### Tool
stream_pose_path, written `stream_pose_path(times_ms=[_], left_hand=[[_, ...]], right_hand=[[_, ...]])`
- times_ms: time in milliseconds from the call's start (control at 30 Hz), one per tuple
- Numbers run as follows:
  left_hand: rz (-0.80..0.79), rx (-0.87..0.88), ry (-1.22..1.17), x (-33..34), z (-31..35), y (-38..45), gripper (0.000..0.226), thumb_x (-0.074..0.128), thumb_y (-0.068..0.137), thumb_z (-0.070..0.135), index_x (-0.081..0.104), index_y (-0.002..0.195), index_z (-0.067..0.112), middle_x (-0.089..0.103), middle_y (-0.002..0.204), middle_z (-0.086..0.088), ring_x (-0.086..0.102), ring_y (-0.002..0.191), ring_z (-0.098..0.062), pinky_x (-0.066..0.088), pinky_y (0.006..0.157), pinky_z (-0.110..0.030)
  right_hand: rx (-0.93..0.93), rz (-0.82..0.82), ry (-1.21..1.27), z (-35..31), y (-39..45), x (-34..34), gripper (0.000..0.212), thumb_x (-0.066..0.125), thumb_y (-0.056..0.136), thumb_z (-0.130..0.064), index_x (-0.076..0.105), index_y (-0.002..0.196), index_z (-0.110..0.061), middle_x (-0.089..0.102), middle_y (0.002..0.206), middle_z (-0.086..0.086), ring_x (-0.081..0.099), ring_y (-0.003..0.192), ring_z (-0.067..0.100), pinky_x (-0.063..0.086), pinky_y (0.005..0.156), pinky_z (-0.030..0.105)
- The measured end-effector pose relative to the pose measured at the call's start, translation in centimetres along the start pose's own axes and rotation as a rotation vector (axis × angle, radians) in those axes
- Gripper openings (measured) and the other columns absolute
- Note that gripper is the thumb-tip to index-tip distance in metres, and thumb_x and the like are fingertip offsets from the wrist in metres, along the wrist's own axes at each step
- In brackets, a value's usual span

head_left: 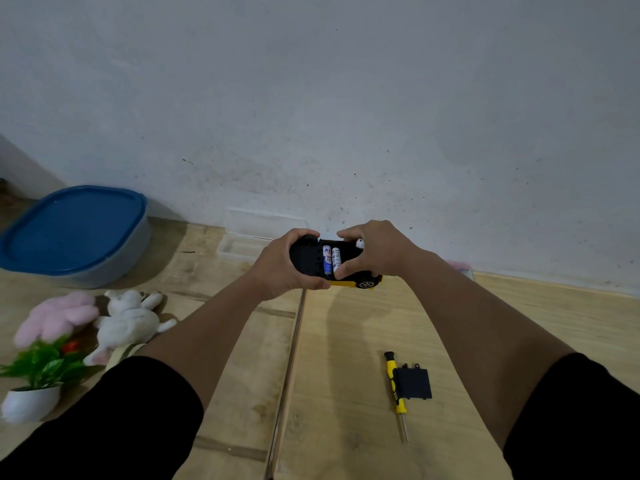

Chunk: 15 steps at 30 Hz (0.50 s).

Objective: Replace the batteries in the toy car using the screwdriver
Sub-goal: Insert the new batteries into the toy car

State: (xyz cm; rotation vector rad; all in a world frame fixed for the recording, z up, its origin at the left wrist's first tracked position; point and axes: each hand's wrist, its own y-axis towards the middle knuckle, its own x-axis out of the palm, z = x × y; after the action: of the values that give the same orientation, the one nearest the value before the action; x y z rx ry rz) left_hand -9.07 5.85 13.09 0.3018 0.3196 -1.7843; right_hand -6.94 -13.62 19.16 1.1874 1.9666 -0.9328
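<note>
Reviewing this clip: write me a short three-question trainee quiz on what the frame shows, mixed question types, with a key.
1. True or false: the battery cover is fitted on the toy car.
2. Multiple choice: the screwdriver lies A) in the right hand, B) on the wooden floor beside the cover, C) on the blue-lidded container.
3. How many batteries show in the open compartment?

Key:
1. False: the cover lies on the floor, and the compartment is open.
2. B.
3. Two, side by side; the left hand holds the upturned car while the right hand's fingers touch the compartment.
</note>
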Motion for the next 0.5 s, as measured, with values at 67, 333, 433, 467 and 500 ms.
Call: stream_pose_path(times_ms=[67, 333, 433, 467, 500], left_hand=[[0.004, 0.005, 0.001, 0.05, 0.05, -0.07, 0.082, 0.092, 0.051, 0.013, 0.051, 0.122, 0.022, 0.059, 0.113, 0.009, 0.059, 0.104, -0.007, 0.052, 0.080, -0.017], [-0.017, 0.011, 0.005, 0.46, -0.33, -0.39, 0.083, 0.093, 0.049, 0.013, 0.052, 0.121, 0.026, 0.060, 0.114, 0.010, 0.060, 0.106, -0.009, 0.052, 0.087, -0.025], [-0.015, -0.003, 0.000, 0.46, -0.50, -0.38, 0.083, 0.093, 0.050, 0.013, 0.052, 0.121, 0.026, 0.060, 0.114, 0.010, 0.060, 0.106, -0.009, 0.053, 0.087, -0.026], [-0.011, -0.009, -0.001, 0.37, -0.45, -0.33, 0.082, 0.093, 0.050, 0.014, 0.052, 0.121, 0.025, 0.060, 0.113, 0.010, 0.059, 0.106, -0.009, 0.054, 0.086, -0.025], [-0.005, -0.014, 0.001, 0.24, -0.40, -0.25, 0.082, 0.092, 0.051, 0.014, 0.052, 0.121, 0.025, 0.060, 0.112, 0.010, 0.059, 0.105, -0.008, 0.054, 0.086, -0.024]], right_hand=[[-0.023, 0.017, -0.029, -0.12, 0.01, 0.18, 0.070, 0.085, 0.063, -0.033, 0.057, 0.126, -0.018, 0.056, 0.122, 0.003, 0.053, 0.112, 0.018, 0.046, 0.078, 0.026], [0.004, 0.004, -0.049, -0.21, -0.01, 0.86, 0.053, 0.086, 0.060, -0.029, 0.060, 0.104, -0.017, 0.055, 0.100, 0.000, 0.055, 0.088, 0.016, 0.045, 0.053, 0.022], [0.028, -0.006, -0.019, 0.01, 0.07, 1.02, 0.054, 0.086, 0.061, -0.030, 0.061, 0.107, -0.018, 0.058, 0.106, 0.002, 0.058, 0.089, 0.018, 0.051, 0.055, 0.026], [0.046, 0.007, 0.053, 0.03, -0.01, 0.96, 0.054, 0.085, 0.063, -0.032, 0.061, 0.110, -0.019, 0.058, 0.108, 0.002, 0.059, 0.086, 0.018, 0.053, 0.054, 0.026], [0.071, 0.045, 0.153, -0.07, -0.11, 0.88, 0.052, 0.082, 0.067, -0.036, 0.061, 0.111, -0.019, 0.057, 0.109, 0.001, 0.061, 0.081, 0.018, 0.053, 0.051, 0.024]])
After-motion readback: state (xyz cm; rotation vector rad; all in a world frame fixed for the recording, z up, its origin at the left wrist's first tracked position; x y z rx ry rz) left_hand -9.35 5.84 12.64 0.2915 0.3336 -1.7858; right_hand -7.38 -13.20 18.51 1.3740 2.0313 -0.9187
